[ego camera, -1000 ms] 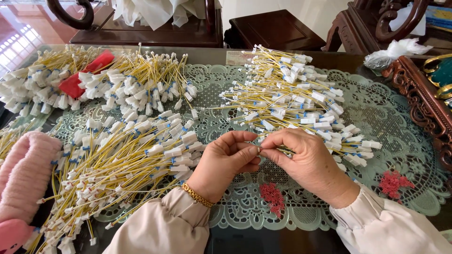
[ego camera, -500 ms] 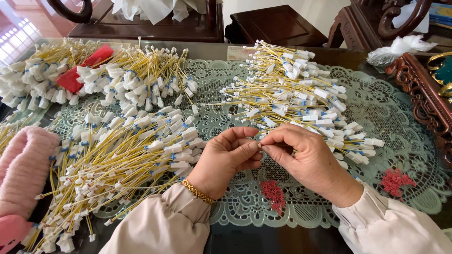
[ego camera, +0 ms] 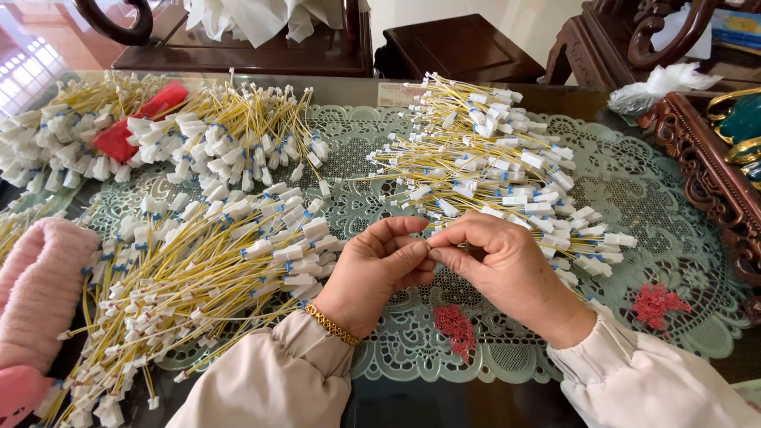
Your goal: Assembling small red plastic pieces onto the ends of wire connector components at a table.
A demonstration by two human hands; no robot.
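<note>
Glass-topped table, green lace mat (ego camera: 634, 190). Heaps of yellow wire leads (ego camera: 483, 166) with white connectors. Left hand (ego camera: 376, 273) and right hand (ego camera: 499, 265): fingertips pinching together, item hidden. Step: apparently fitting one lead; fine alignment needed.

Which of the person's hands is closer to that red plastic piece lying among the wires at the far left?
Left. The left hand is nearer the red piece; the right hand sits farther right, beside it.

Open lace mat (ego camera: 634, 238) right of right hand (ego camera: 507, 273) and toward near edge. Wire heaps (ego camera: 198, 277) block left of left hand (ego camera: 380, 269); wire pile (ego camera: 491, 158) blocks ahead. Carved wooden tray (ego camera: 705, 174) walls far right.
</note>
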